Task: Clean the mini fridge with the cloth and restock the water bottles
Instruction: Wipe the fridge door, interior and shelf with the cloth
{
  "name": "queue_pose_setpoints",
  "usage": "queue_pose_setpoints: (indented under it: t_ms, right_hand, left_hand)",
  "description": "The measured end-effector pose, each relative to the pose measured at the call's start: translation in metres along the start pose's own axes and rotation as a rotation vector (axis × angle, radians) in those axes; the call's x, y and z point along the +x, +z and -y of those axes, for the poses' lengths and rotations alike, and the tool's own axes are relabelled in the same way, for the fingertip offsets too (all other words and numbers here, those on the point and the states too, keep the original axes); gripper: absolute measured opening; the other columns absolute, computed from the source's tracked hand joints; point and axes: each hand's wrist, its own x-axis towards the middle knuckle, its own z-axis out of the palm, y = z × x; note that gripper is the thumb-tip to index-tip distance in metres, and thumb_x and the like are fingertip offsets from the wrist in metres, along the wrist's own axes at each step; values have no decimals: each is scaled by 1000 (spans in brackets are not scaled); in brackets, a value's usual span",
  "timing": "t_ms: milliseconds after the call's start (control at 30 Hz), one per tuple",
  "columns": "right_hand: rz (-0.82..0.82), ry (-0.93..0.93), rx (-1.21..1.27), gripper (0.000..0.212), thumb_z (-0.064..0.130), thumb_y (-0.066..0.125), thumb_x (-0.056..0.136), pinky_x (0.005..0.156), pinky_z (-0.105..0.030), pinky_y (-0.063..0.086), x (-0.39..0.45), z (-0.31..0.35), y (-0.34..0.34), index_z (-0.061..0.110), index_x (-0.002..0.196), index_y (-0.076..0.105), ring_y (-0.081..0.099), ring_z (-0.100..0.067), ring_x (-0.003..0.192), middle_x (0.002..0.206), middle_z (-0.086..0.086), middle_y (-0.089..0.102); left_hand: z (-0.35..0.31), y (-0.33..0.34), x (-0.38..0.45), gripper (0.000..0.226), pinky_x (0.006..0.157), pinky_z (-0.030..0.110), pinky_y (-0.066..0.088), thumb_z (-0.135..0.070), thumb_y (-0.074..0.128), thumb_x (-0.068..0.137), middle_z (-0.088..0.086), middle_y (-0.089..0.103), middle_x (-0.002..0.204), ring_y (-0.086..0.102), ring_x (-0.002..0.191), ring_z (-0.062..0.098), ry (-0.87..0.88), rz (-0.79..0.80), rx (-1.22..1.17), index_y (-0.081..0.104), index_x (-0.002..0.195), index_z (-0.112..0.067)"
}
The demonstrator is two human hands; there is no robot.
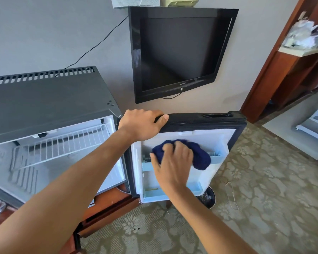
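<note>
Cloth point(200, 158): dark blue, bunched, pressed against the inner liner of the open fridge door point(206, 140), at the level of the upper door shelf point(216, 159). Right hand point(173, 162) is on top of it, fingers point(166, 149) spread and slightly curved over the wad, pressing more than gripping. Motion blur on hand, so likely mid-wipe.

Left hand point(142, 124) clamps the door's top edge near the hinge side, fingers wrapped over the far side, thumb on the near edge. Reason, as I read it: the door swings freely, and wiping pressure would push it away. The left hand gives the counterforce.

Mini fridge point(44, 99) sits on a low wooden desk point(108, 204), door swung fully open to the right so the liner faces the person. Cabinet interior shows a white wire rack point(59, 142), no bottles on it. Lower door shelf point(154, 192) looks empty too, which makes sense for cleaning first.

No water bottles identifiable in view. Restock step not started, by my estimate.

Around: wall TV point(180, 52) above the door, patterned carpet point(264, 180), dark round object point(209, 197) on the floor below the door, unclear what.
</note>
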Motion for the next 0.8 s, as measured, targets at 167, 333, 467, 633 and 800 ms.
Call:
queue_pose_setpoints:
  t_ms: [167, 333, 467, 633, 800]
  right_hand:
    - [22, -243, 128, 27, 45, 69, 87, 73, -40, 39, 16, -13, 0, 21, 81, 57, 52, -26, 82, 85, 1, 53]
    - [-112, -165, 150, 20, 32, 70, 91, 65, -36, 45, 24, -106, -28, 17, 83, 59, 58, -26, 75, 83, 0, 57]
    - [-375, 58, 265, 17, 20, 73, 93, 62, -21, 33, 11, -148, -60, 10, 85, 62, 50, -15, 71, 82, 0, 57]
    - [-456, 635, 688, 19, 35, 64, 98, 76, -15, 45, 15, -164, -79, 17, 103, 62, 58, 1, 87, 94, 9, 62]
    - [-176, 683, 810, 48, 49, 64, 92, 86, -20, 49, -12, -135, -41, 17, 126, 50, 56, -15, 108, 121, 0, 54]
  left_hand:
    - [-1, 1, -2, 56, 76, 39, 39, -66, 13, 104, -1, 74, 105, 67, 98, 30, 14, -21, 24, 59, 128, -42]
    - [0, 0, -6, 64, 74, 37, 39, -72, 11, 101, -5, 65, 92, 57, 81, 21, 29, 9, 37, 55, 133, -38]
    - [1, 3, -6, 67, 72, 37, 40, -78, 8, 96, -8, 62, 85, 55, 76, 21, 22, -9, 66, 56, 125, -42]
    - [-6, -2, 2, 54, 78, 38, 40, -73, 21, 100, -6, 68, 99, 56, 87, 22, 10, 54, 3, 62, 113, -39]
    - [-23, 1, 16, 63, 81, 41, 40, -76, 16, 98, -3, 68, 103, 57, 90, 25, 14, 117, -11, 63, 116, -38]
